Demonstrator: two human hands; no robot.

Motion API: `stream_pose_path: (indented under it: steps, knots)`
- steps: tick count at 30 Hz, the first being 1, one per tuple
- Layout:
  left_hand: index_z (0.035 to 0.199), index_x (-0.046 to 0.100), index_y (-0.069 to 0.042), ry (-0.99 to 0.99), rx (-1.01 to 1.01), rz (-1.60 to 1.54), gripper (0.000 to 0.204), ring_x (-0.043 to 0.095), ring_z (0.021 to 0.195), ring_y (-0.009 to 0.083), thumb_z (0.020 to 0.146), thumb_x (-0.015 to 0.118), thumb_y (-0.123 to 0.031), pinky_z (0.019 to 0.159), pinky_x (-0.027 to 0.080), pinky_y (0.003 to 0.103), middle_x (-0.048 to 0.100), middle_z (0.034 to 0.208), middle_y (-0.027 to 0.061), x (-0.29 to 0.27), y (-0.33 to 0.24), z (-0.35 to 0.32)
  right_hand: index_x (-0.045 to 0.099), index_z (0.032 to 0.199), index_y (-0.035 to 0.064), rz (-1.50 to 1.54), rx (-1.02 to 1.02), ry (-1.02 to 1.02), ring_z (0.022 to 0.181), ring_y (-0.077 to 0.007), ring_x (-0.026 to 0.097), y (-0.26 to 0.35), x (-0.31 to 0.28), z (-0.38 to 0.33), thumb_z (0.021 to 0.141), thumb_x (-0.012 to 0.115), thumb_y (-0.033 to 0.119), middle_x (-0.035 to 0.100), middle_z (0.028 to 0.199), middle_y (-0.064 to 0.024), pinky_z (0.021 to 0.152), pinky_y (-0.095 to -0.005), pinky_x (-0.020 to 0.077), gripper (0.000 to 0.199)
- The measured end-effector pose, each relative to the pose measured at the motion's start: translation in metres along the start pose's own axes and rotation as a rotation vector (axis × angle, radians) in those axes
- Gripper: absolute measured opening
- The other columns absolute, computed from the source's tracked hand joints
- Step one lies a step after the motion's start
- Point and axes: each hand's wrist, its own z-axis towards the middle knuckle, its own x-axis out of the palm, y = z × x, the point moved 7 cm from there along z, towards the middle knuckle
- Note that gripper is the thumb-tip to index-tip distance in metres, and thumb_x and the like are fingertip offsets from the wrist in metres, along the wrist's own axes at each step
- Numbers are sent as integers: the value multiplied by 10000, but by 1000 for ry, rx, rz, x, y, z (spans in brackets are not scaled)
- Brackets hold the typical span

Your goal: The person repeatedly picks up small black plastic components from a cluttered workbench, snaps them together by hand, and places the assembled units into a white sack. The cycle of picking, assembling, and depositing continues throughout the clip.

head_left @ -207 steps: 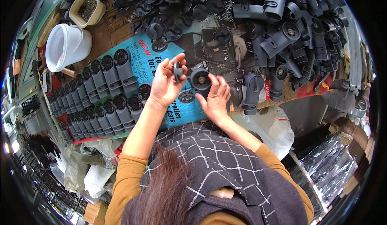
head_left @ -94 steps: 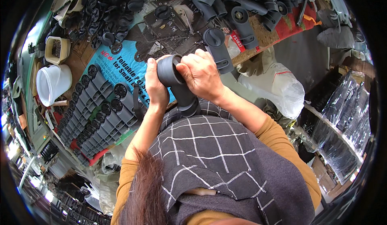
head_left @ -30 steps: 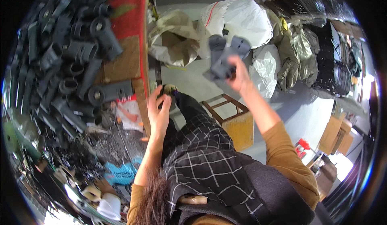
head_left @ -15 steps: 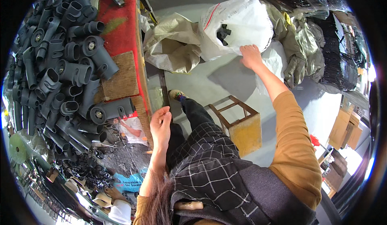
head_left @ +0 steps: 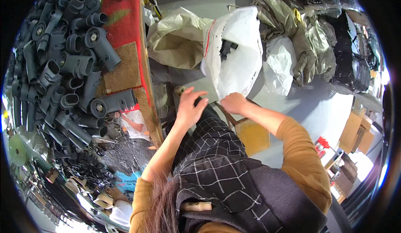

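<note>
As the right hand [head_left: 233,103] clamps the near corner of the white sack [head_left: 242,66], the plastic stretches tight toward the person, and that grip is closed firmly on the rim. Over to the left hand [head_left: 192,107]: fingers and thumb wide apart, just short of that same corner, between the sack and the desk [head_left: 129,28]. Inside the sack, dark parts [head_left: 227,49] sit toward the left of the mouth, beyond the right hand and well apart from it.

And what a change from half a second ago! Back then the mouth is round and the right hand farther out; now the opening is drawn long and narrow, its corner hauled close, partly over the stool [head_left: 252,137]. The left hand, near the desk edge then, has swung across toward the sack.
</note>
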Motion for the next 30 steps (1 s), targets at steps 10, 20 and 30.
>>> stream_pose_path:
  steps: [10, 20, 30]
  knots:
    - [1333, 400, 16, -67, -229, 426, 591, 494, 1139, 366, 892, 553, -346, 903, 456, 462, 487, 1288, 176, 32, 63, 50, 606, 909, 14, 210, 127, 94, 845, -385, 631, 34, 2, 8, 816, 542, 215, 654, 846, -190, 732, -476, 497, 230]
    - [938, 670, -26, -481, -108, -170, 163, 647, 781, 349, 813, 622, -121, 722, 513, 394, 672, 888, 168, -78, 36, -90, 478, 1247, 17, 138, -582, -993, 1010, -367, 525, 227, -222, 96, 755, 713, 258, 568, 1089, -172, 864, -441, 422, 597]
    - [1382, 400, -111, -1247, -217, -909, 535, 546, 1053, 163, 945, 571, -366, 811, 516, 316, 545, 1189, 69, -133, 123, -275, 460, 1250, 4, 308, -679, -653, 1034, -364, 511, 327, -155, 64, 693, 755, 264, 521, 1131, -197, 924, -450, 394, 682]
